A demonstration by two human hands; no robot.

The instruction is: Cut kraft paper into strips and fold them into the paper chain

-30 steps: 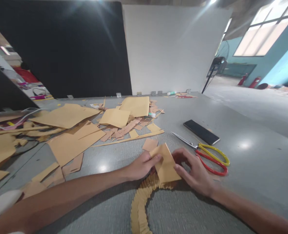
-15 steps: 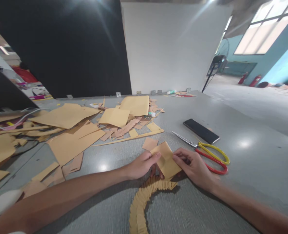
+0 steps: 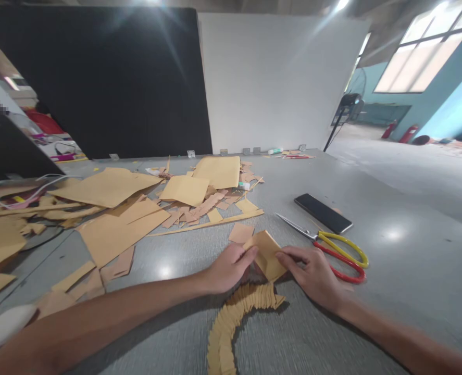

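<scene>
Between my two hands is a small square of tan paper (image 3: 269,254), raised just above the table and slightly bent. My left hand (image 3: 231,268) pinches its left edge, thumb on top. The right corner is gripped by my right hand (image 3: 309,273), thumb against the fingers. Right below, a curved strip of folded paper pieces (image 3: 231,323) lies on the table, its upper end near the held paper. Another small paper square (image 3: 241,233) rests just beyond my left hand. Scissors (image 3: 328,245) with one yellow and one red handle lie beyond my right hand.
A black phone (image 3: 323,212) lies behind the scissors. Paper sheets (image 3: 123,226) and scraps (image 3: 205,205) spread over the left and middle of the grey table (image 3: 402,271). A black panel (image 3: 117,78) and a white panel (image 3: 281,78) stand at the back.
The paper square has bent and turned a little between my fingers, its lower corner drawing in. Both hands keep their hold and have barely moved. The view has tilted slightly upward.
</scene>
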